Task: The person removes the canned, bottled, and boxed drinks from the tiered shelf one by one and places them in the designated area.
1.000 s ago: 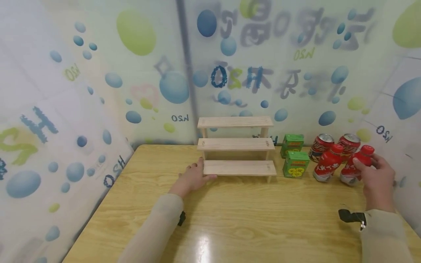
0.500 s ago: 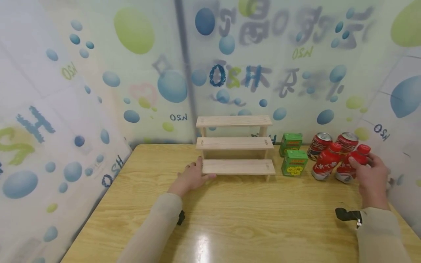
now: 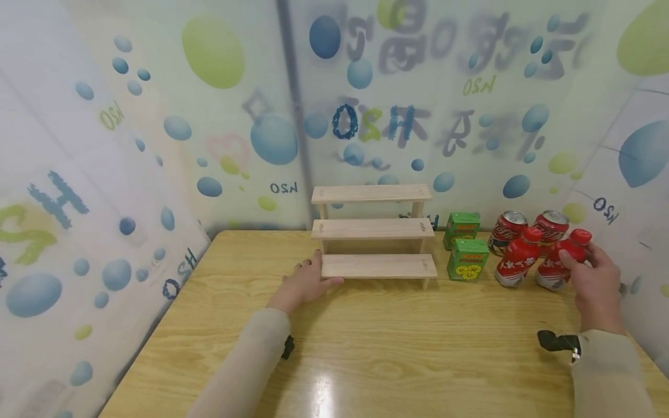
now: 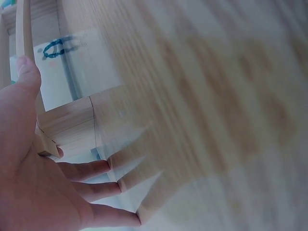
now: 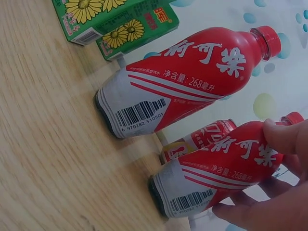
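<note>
My left hand (image 3: 305, 280) holds the left end of a three-step wooden shelf (image 3: 373, 229). In the left wrist view its thumb lies on the board's edge, the index fingertip shows behind a wooden leg (image 4: 45, 145), and the other fingers stretch straight down to the table. At the right, my right hand (image 3: 598, 283) grips the upper part of a red and white cola bottle (image 3: 556, 268), thumb on the near side. That bottle stands upright. A matching bottle (image 5: 187, 72) stands just to its left, a narrow gap between them.
Two red drink cans (image 3: 507, 232) stand behind the bottles. Left of them are two green drink cartons (image 3: 468, 260), one behind the other, beside the shelf's right end. Patterned curtains (image 3: 470, 116) close off the back and sides of the wooden table (image 3: 397, 348).
The gripped bottle has shifted slightly left toward its neighbour, then slightly right again, with my right hand around it. My left hand and the shelf have stayed in place.
</note>
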A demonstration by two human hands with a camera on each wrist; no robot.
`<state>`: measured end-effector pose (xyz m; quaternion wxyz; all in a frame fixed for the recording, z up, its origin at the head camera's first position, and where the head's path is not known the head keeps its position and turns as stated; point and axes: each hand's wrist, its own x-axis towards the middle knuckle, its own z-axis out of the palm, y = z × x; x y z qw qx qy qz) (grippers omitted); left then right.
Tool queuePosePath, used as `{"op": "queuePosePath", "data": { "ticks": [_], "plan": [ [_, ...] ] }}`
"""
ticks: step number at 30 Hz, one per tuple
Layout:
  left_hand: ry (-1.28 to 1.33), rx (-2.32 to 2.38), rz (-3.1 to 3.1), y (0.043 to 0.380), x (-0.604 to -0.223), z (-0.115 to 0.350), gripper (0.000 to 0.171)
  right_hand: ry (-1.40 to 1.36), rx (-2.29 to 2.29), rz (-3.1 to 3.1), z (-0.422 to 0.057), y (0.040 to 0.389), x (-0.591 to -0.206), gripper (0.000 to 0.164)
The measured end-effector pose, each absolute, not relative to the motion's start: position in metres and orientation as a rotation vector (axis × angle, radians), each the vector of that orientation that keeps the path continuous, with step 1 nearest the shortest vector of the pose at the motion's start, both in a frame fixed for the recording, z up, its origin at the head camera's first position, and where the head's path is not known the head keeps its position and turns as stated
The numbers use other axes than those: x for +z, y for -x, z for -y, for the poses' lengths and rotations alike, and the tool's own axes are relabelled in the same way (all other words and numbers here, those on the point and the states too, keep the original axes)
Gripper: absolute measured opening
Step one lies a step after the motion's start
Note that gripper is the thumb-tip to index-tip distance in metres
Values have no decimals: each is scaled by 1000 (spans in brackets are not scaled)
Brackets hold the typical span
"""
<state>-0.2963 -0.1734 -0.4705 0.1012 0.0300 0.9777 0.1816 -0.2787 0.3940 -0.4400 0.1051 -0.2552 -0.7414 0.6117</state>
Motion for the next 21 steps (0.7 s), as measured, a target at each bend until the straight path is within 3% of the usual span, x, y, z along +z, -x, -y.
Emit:
{"op": "queuePosePath", "data": {
  "ticks": [12,17,21],
  "plan": [
    [-85,556,-2890,297,-468,172,117,832,1804,2144,-395,278,-438,77],
    [-88,614,-2857,295,-469,176,118,924,1834,1917,-379,273,-412,65],
    [-133,698,-2778,296,-468,187,118,840,1730,2047,-345,255,-386,57]
  ]
}}
